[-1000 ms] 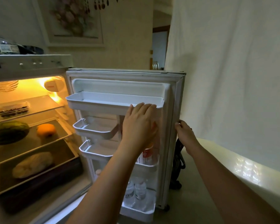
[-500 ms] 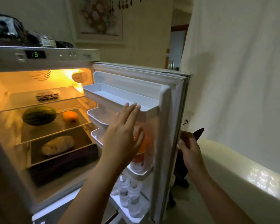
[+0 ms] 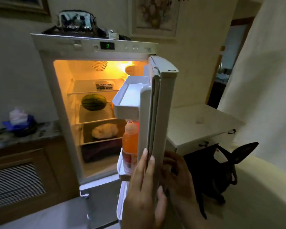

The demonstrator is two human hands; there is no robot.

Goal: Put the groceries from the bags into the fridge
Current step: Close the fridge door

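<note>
The fridge [image 3: 96, 47] stands open and lit, its door [image 3: 160, 113] turned edge-on toward me. My left hand [image 3: 144, 192] lies with straight fingers along the door's inner edge, thumb on the edge. My right hand [image 3: 177, 179] rests against the door's outer face; its fingers are blurred. An orange drink bottle [image 3: 130, 141] stands in a door shelf under the empty top door shelf [image 3: 130, 96]. Inside lie a watermelon [image 3: 94, 102], a pale wrapped lump [image 3: 105, 131] and a small tray of dark items [image 3: 104, 85]. A dark bag [image 3: 213, 166] sits right of the door.
A low white cabinet [image 3: 201, 123] stands behind the door on the right. On the left, a counter [image 3: 23, 134] carries blue and white bags [image 3: 18, 119]. A dark case [image 3: 76, 20] lies on top of the fridge. A pale curved surface [image 3: 262, 187] fills the lower right.
The door has swung toward the fridge and is now edge-on to me. My left hand slid from the door shelves down to the door's inner edge. My right hand stays on the outer side.
</note>
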